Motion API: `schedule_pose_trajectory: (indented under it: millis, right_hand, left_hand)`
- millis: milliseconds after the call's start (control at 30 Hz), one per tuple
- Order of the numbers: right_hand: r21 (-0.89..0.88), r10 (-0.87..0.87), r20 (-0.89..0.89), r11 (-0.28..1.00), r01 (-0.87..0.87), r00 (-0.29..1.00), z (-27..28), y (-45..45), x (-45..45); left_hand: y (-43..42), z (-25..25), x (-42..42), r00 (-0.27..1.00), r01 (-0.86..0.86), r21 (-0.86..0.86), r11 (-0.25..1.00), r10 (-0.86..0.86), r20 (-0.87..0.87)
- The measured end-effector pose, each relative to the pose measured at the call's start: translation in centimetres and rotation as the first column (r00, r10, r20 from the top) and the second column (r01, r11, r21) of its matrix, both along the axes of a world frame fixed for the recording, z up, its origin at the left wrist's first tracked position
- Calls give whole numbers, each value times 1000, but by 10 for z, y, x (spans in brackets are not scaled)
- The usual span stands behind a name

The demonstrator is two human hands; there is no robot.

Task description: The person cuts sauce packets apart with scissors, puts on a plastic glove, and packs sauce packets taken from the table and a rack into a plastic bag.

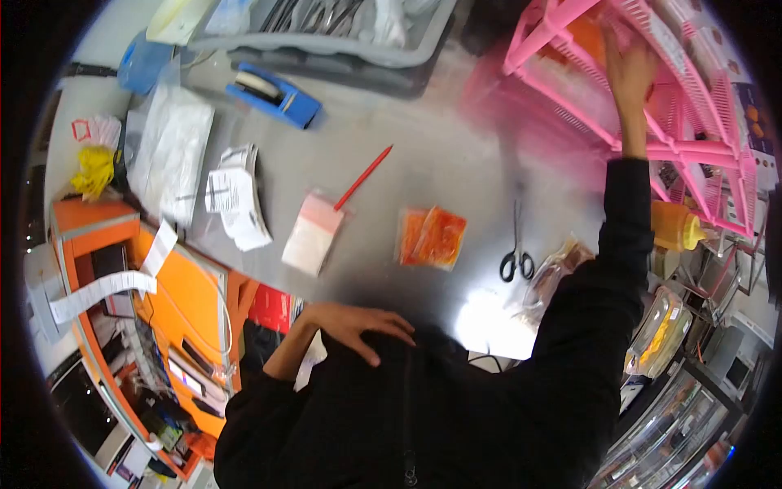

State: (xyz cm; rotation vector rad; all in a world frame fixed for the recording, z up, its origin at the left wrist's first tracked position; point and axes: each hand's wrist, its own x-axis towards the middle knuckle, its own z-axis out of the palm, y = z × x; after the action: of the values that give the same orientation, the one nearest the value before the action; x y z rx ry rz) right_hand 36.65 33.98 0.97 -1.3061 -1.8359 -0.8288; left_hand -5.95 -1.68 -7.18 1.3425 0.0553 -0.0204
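Observation:
My right hand (632,77) reaches into a pink plastic rack (603,134) at the upper right. Its fingers are blurred and partly lost among the rack's bars, near something orange (582,41) inside. My left hand (358,328) is held in front of my black jacket at the table's near edge, fingers apart, holding nothing. On the metal table (440,159), two clear sachets of orange-red sauce (432,236) lie overlapping. Left of them are a notepad (314,236) and a red pen (363,177). Black-handled scissors (517,259) lie to their right.
A grey cutlery tray (326,45) stands at the back, with a blue tape dispenser (275,95) before it. Printed papers (236,200) and a white plastic bag (175,155) lie left. A yellow squeeze bottle (676,226) and a clear bagged item (558,273) are near my right arm.

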Motion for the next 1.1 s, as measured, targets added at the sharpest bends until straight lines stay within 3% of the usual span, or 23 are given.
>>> schedule_pose_trajectory:
  millis: [67, 167, 200, 267, 300, 367, 433, 467, 500, 567, 667, 767, 867, 967, 1067, 1100]
  right_hand:
    - [-63, 52, -162, 996, -63, 985, 9, -74, -45]
    - [-351, 5, -198, 933, -76, 980, -6, -168, -79]
    - [-516, -79, -230, 855, -53, 970, -18, -196, -90]
    - [-676, -7, -389, 681, -281, 921, -36, -237, -109]
    - [-783, -137, -432, 547, -295, 892, -40, -257, -122]
    - [-881, -261, -442, 304, -362, 858, -58, -286, -136]
    - [-874, -360, -485, 185, -449, 797, -78, -301, -146]
    - [-887, -315, -457, 224, -403, 832, -84, -307, -151]
    - [-896, -270, -425, 264, -358, 864, -88, -312, -157]
    - [-889, -225, -403, 326, -322, 887, -91, -318, -161]
    - [-870, -221, -435, 353, -344, 873, -98, -317, -160]
    - [-865, -212, -453, 340, -369, 866, -110, -315, -155]
    - [-862, -211, -459, 340, -375, 863, -112, -314, -156]
    - [-823, -204, -511, 396, -407, 835, -103, -318, -160]
    - [-764, -177, -569, 475, -436, 803, -92, -324, -167]
    - [-745, -156, -577, 504, -438, 802, -91, -325, -169]
  left_hand:
    - [3, 0, -2, 999, 0, 38, 999, 2, -54]
    - [0, 4, -1, 996, -38, 35, 999, 40, -76]
    - [4, 7, -1, 993, -74, 34, 997, 77, -89]
    - [8, 5, -1, 978, -175, 57, 983, 180, -102]
    - [15, 10, 0, 953, -222, 65, 973, 230, -196]
    - [29, 31, 8, 870, -308, 96, 947, 321, -374]
    - [35, 37, 21, 731, -503, 249, 828, 561, -388]
    - [39, 39, 30, 642, -585, 323, 744, 668, -376]
    - [42, 32, 42, 552, -589, 536, 605, 785, -279]
    - [46, 5, 63, 389, -502, 840, 206, 921, 7]
    - [57, -24, 78, 392, -418, 901, 118, 918, 61]
    - [72, -23, 84, 463, -268, 931, 247, 881, -100]
    - [80, -14, 82, 506, -345, 893, 289, 858, -82]
    - [78, -14, 80, 519, -404, 904, 142, 849, 99]
    - [79, -2, 79, 525, -552, 724, 414, 847, -84]
    - [78, -1, 80, 524, -589, 687, 427, 848, -78]
